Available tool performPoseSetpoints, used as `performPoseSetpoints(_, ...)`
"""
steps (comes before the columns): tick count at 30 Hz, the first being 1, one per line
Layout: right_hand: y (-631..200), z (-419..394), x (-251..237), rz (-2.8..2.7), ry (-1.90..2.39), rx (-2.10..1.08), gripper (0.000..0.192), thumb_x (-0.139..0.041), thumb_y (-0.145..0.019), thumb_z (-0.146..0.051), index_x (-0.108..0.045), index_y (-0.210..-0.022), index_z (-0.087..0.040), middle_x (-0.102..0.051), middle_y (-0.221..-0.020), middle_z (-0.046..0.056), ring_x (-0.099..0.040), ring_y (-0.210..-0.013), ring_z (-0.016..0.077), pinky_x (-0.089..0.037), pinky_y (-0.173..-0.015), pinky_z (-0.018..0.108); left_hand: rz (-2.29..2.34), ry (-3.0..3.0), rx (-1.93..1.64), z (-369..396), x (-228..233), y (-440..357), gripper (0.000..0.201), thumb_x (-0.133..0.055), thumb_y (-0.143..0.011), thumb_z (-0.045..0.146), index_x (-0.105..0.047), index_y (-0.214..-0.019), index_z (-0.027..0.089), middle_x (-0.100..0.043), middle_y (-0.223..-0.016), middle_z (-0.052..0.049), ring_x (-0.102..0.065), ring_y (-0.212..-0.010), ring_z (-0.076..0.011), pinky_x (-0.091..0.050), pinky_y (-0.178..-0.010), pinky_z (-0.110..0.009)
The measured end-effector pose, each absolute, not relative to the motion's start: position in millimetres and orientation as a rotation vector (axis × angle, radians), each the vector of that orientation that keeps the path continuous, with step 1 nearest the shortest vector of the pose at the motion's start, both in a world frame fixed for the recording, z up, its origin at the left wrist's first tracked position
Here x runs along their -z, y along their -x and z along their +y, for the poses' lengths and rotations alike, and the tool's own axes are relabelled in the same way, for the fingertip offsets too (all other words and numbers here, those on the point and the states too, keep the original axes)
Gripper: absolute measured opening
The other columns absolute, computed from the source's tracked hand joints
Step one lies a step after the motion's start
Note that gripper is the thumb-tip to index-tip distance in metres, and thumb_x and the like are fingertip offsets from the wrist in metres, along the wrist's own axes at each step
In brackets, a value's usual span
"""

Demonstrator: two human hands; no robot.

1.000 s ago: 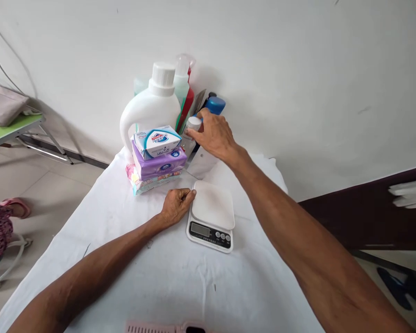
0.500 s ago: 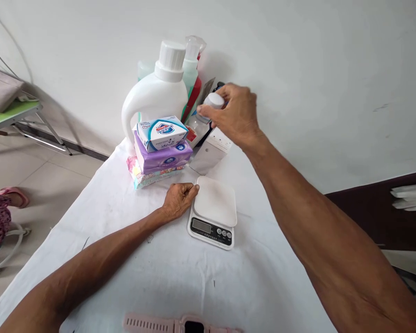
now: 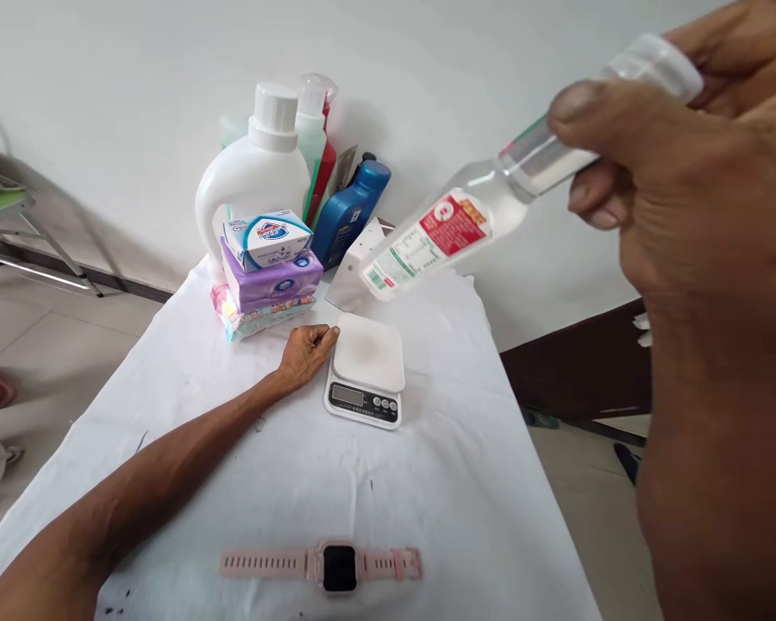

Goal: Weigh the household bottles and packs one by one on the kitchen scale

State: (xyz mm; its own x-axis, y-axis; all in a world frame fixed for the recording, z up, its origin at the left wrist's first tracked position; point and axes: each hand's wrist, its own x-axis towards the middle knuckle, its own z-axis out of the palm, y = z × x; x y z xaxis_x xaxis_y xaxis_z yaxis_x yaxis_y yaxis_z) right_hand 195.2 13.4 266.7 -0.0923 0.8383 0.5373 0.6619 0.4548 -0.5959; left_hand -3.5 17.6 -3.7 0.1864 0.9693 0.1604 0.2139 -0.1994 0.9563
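My right hand (image 3: 698, 164), large at the upper right, is closed round the neck of a clear bottle (image 3: 472, 211) with a white cap. The bottle hangs tilted in the air, its base toward the lower left, with a red, white and green label facing me. On the white cloth below sits a white digital kitchen scale (image 3: 368, 354) with a bare platform; whether its display shows digits cannot be made out. My left hand (image 3: 306, 354) rests on the cloth, fingers curled, thumb and forefinger at the scale's left edge.
Behind the scale stand a white detergent jug (image 3: 255, 177), a blue bottle (image 3: 353, 216), spray bottles and a white packet (image 3: 346, 280). A soap box (image 3: 268, 240) tops a purple tissue pack (image 3: 275, 280) and a wipes pack (image 3: 259, 317). A pink watch (image 3: 340, 567) lies in front.
My right hand has lifted the clear bottle from among the bottles at the back, up, right and nearer to me. My left hand stays by the scale. The view has shifted slightly.
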Motion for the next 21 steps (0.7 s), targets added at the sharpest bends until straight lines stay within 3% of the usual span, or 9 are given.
performPoseSetpoints(7,-201,-20,-224,-1.732,1.398,-0.272,0.034,-0.085,-0.085,-0.055,-0.069,-0.096,-0.028,-0.072,-0.079,0.003,-0.072,-0.070,0.0240,-0.057,-0.057,0.038,1.164,-1.621,-1.093,17,5,4,0.048,-0.045,-0.093,0.053,-0.023,-0.062,0.023,-0.021,-0.062,0.004,-0.023,-0.060,-0.0103,-0.020,-0.060,-0.030)
performPoseSetpoints(11,-203,-19,-204,-1.638,1.505,-0.202,0.038,-0.092,-0.073,-0.051,-0.065,-0.081,-0.025,-0.068,-0.073,-0.001,-0.062,-0.050,0.0179,-0.049,-0.047,0.035,1.154,-1.615,-1.095,18,5,4,0.048,-0.045,-0.093,0.053,-0.023,-0.063,0.023,-0.021,-0.063,0.003,-0.023,-0.060,-0.0105,-0.020,-0.060,-0.030)
performPoseSetpoints(21,-195,-5,-184,-1.697,1.541,-0.263,0.031,-0.089,-0.075,-0.043,-0.065,-0.079,-0.024,-0.066,-0.068,-0.004,-0.061,-0.049,0.0153,-0.052,-0.052,0.034,1.159,-1.612,-1.088,18,4,4,0.048,-0.045,-0.093,0.051,-0.022,-0.063,0.023,-0.021,-0.063,0.003,-0.023,-0.061,-0.0107,-0.021,-0.060,-0.031)
